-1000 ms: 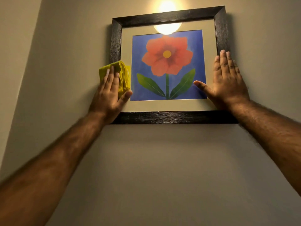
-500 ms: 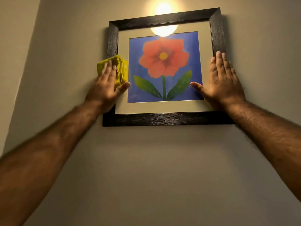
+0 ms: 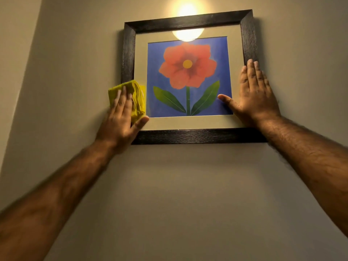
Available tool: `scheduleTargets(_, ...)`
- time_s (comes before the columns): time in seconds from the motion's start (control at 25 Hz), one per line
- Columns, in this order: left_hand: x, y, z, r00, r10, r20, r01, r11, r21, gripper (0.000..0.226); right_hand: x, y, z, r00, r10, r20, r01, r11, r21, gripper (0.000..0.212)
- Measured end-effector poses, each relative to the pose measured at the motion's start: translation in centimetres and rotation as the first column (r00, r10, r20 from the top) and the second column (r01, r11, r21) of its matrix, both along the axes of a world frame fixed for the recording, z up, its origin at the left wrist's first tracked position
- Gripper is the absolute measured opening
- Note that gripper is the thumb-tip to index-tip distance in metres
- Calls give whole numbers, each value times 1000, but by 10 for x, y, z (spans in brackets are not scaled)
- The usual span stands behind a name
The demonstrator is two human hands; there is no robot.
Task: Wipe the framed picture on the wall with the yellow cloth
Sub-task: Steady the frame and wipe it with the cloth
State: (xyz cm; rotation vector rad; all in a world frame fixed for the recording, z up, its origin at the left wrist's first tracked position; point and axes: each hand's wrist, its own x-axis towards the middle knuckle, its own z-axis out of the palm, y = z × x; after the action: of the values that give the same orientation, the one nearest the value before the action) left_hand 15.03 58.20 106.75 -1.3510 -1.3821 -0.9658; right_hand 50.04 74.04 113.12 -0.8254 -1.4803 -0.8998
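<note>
Framed picture (image 3: 188, 76) hangs on the plain wall (image 3: 188, 194), just past the tips of both hands. It has a dark frame, a pale border, and a red flower with two green leaves on blue. A bright round glow (image 3: 187, 33) shines on the glass near the top, far above the fingers.

The left hand (image 3: 122, 119) lies flat on the yellow cloth (image 3: 136, 98) and presses it on the left side of the frame, low down. The fingers (image 3: 123, 102) are straight and close together on top of the cloth. The thumb sticks out to the side and touches the pale border under the cloth. The folded cloth pokes out above and beside the fingertips, and it covers part of the dark frame edge. The hand looks a bit blurry.

The right hand (image 3: 254, 95) is spread flat on the right side of the picture. Its fingers (image 3: 251, 72) point up, side by side, over the dark frame edge and pale border. Its thumb reaches sideways onto the blue part, next to the right leaf. This hand grips nothing.
</note>
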Motion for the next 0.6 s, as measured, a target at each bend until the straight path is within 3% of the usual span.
scheduleTargets(0.12,-5,-1,-51,997,58,-52,-59,998,-28,102,-1,0,1,1000,10,1,-10,1000,-1,112)
scheduleTargets(0.2,-7,-3,-40,995,62,-73,-65,997,-39,102,-1,0,1,1000,8,4,-8,1000,2,112)
scheduleTargets(0.48,9,-1,128,998,15,68,-15,1000,6,108,0,3,2,1000,2,-6,-2,1000,1,112)
scheduleTargets(0.6,10,-2,146,997,25,71,-25,1000,-3,105,0,3,2,1000,-4,-6,4,1000,-4,112)
